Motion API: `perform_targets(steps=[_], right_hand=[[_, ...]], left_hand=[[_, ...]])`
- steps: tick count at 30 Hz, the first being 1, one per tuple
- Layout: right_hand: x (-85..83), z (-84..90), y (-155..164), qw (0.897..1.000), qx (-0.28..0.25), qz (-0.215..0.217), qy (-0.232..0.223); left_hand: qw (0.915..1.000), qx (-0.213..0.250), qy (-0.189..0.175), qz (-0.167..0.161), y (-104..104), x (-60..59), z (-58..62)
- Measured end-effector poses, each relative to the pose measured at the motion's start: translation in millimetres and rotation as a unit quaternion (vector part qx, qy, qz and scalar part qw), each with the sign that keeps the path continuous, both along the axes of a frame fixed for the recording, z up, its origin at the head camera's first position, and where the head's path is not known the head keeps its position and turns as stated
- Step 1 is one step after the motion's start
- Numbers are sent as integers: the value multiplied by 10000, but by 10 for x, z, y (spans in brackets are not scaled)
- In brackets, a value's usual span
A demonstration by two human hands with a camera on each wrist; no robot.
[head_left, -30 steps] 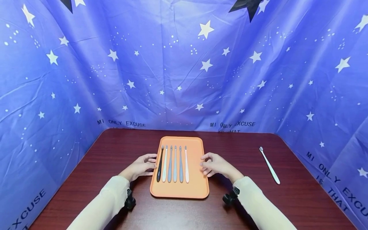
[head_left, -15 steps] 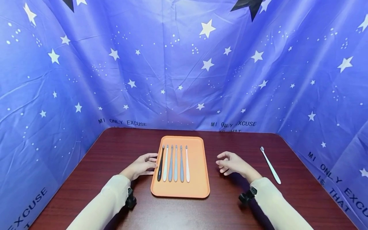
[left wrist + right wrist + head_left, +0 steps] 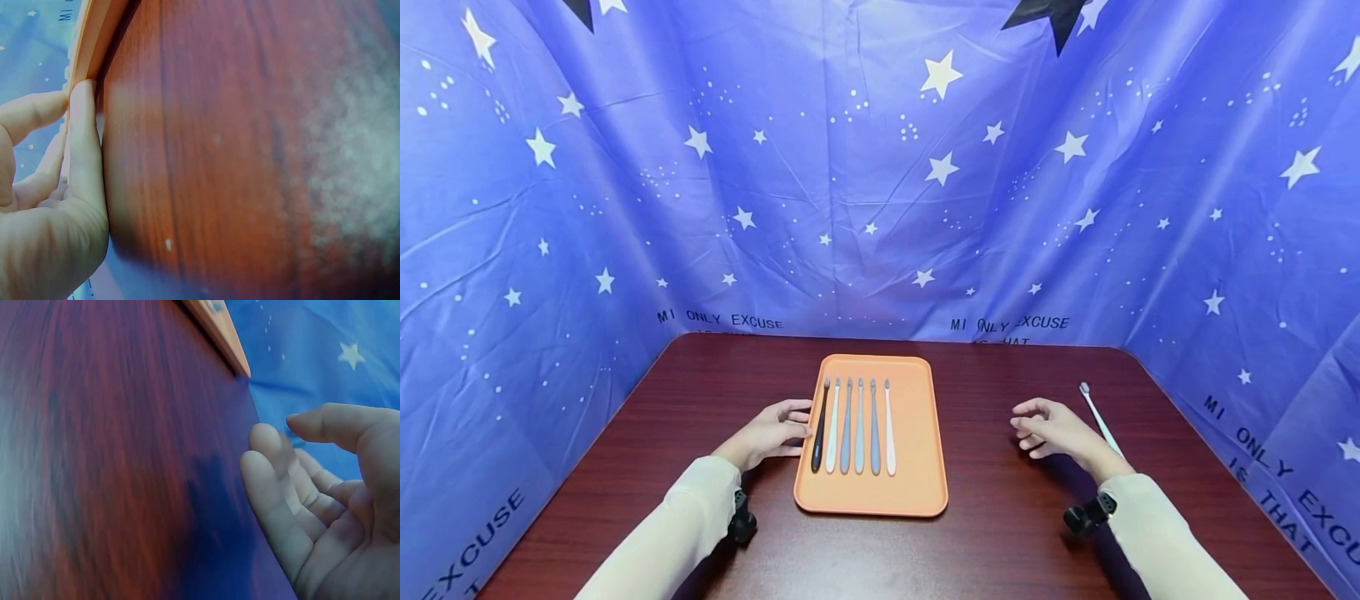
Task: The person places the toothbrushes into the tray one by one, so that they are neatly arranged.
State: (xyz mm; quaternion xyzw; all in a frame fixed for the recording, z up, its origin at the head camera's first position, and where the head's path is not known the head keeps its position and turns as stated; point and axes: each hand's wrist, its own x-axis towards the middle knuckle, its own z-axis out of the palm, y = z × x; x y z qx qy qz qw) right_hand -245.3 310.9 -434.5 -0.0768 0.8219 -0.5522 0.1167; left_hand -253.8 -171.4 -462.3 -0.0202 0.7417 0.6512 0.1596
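Where cloth [image 3: 880, 208] reads "ONLY EXCUSE"

An orange tray [image 3: 925, 433] is lying flat on the table, holding five toothbrushes [image 3: 852, 425] side by side. A white toothbrush [image 3: 1099, 423] is lying apart, right.

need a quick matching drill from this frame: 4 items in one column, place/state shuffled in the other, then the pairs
1. black toothbrush
2. white toothbrush
3. left hand
4. right hand

a. lies on the table, right of the tray
b. touches the tray's left rim
c. leftmost in the row on the orange tray
d. empty, above the table between tray and the lone toothbrush

Pairs: 1-c, 2-a, 3-b, 4-d
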Motion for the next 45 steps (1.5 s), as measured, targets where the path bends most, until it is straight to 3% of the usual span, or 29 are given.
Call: perform_targets(steps=[19, 25, 45], right_hand=[[161, 36, 777, 9974, 271, -670, 68], [206, 25, 975, 9933, 581, -989, 107], [239, -47, 1224, 9796, 1300, -1527, 127]], left_hand=[[10000, -37, 15, 29, 38, -6, 5], [10000, 34, 36, 53, 36, -23, -17], [9999, 62, 64, 103, 10, -17, -37]])
